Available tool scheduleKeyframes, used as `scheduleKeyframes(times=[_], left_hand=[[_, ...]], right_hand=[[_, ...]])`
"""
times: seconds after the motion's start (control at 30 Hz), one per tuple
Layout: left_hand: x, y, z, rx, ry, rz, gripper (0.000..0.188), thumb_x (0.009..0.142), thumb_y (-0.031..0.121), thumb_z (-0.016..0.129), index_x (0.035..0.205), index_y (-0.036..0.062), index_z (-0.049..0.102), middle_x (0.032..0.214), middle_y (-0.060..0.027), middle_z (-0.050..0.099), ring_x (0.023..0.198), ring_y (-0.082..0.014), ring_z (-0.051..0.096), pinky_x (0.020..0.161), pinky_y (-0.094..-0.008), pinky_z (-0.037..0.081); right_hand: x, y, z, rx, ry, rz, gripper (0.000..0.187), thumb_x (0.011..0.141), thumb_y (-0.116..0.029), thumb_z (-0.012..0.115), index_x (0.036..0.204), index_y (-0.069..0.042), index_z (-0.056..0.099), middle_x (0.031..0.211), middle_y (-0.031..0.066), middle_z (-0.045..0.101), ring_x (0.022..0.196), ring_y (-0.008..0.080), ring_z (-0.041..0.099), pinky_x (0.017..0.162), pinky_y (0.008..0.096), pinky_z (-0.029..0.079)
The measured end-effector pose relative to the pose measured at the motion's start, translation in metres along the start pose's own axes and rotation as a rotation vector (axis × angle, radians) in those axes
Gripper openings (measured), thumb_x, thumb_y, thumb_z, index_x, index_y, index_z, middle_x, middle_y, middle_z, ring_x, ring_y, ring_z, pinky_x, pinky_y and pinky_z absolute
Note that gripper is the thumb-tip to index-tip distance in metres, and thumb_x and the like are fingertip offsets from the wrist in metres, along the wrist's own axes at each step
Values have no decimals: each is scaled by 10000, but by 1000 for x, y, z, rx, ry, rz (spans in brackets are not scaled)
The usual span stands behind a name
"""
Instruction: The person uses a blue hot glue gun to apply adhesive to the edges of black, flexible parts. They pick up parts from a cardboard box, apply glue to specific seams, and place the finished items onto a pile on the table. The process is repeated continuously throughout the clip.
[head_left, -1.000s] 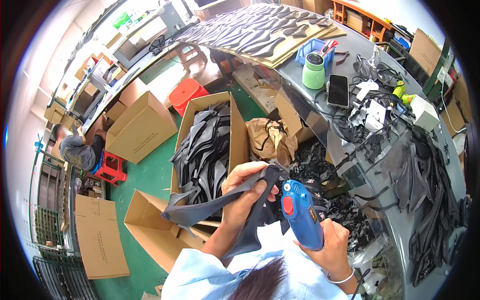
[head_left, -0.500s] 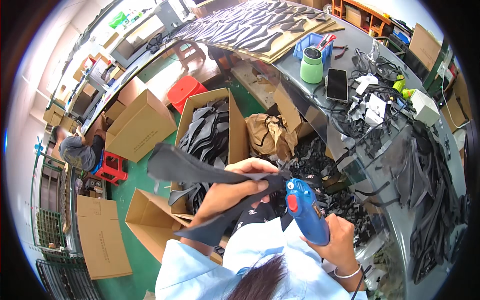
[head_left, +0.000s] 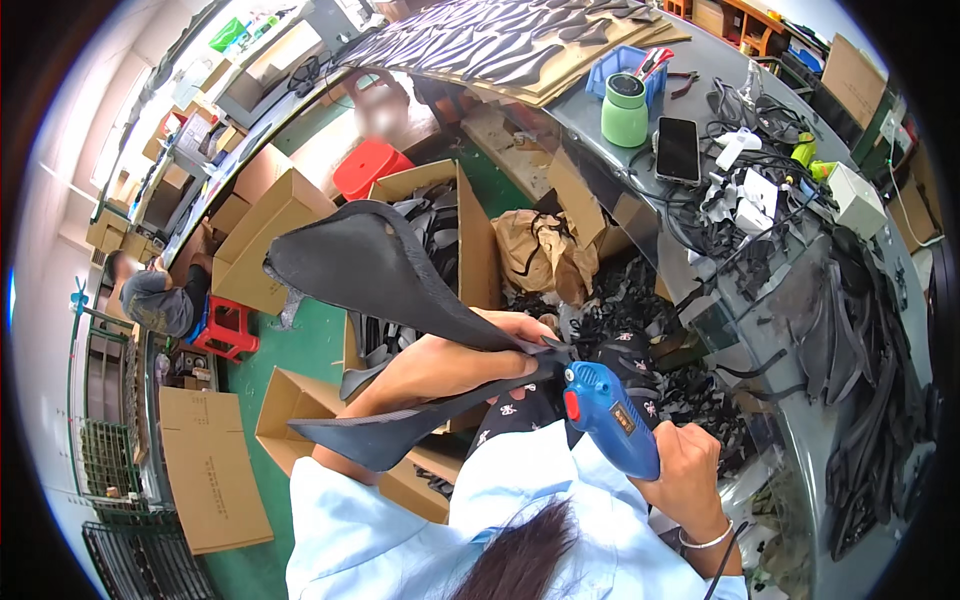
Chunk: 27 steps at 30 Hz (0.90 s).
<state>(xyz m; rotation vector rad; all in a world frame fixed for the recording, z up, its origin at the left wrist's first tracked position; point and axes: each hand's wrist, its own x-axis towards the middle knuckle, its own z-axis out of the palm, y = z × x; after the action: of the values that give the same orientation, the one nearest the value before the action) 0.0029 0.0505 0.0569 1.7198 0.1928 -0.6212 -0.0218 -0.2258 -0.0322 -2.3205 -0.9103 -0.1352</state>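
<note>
My left hand (head_left: 450, 372) is closed around a black, curved, foam-like piece (head_left: 350, 262). One broad flap of it rises above the hand, and another flap hangs below; both narrow toward the right. In my right hand (head_left: 687, 470) is a blue handheld power tool (head_left: 615, 425) with a red button. Its head sits against the narrow end of the black piece, in front of my lap. Whatever tip the tool has is hidden there. A thin dark cord runs by my right wrist.
Left of my hands, an open carton (head_left: 478, 240) holds similar black pieces. Black scraps (head_left: 640, 290) lie beyond my knees. The grey table (head_left: 600, 150) at right bears a green bottle (head_left: 625, 112), a phone (head_left: 677, 150) and stacked black pieces (head_left: 850, 400). A person (head_left: 160, 298) sits far left.
The black piece has tilted and swung, so its upper flap now shows broad and the lower flap reaches further left. My left wrist has turned; the tool has shifted slightly left.
</note>
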Motion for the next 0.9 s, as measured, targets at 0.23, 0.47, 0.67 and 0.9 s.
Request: scheduleKeyframes(times=[0.23, 0.47, 0.67, 0.9], left_hand=[[13, -20, -3, 97, -105, 143, 312, 811, -12, 569, 1121, -21, 600, 990, -83, 657, 845, -107, 602, 751, -240, 495], [30, -48, 2, 221, -100, 410, 330, 826, 15, 614, 1151, -37, 586, 1068, -118, 660, 960, -151, 620, 851, -268, 489], [44, -55, 13, 255, -1, 534, 331, 769, -8, 641, 1098, 6, 610, 1037, -119, 671, 963, -212, 642, 880, -309, 477], [8, -6, -10, -30, 210, 752, 460, 684, 109, 741, 1105, -10, 598, 992, -95, 633, 894, -191, 613, 821, -307, 493]], right_hand=[[0, -3, 2, 25, -3, -24, 366, 659, -217, 777, 668, -75, 439, 520, 66, 486, 464, 247, 522, 495, 341, 390], [2, -9, 4, 74, 8, -49, 389, 656, -241, 787, 663, -70, 437, 508, 67, 473, 450, 254, 510, 482, 346, 386], [9, -19, 10, 130, 48, -50, 384, 627, -218, 791, 663, -69, 439, 509, 72, 473, 451, 263, 508, 471, 356, 381], [11, -15, 19, 128, 91, 59, 369, 614, -214, 794, 720, -53, 479, 529, 83, 511, 469, 283, 525, 480, 370, 399]])
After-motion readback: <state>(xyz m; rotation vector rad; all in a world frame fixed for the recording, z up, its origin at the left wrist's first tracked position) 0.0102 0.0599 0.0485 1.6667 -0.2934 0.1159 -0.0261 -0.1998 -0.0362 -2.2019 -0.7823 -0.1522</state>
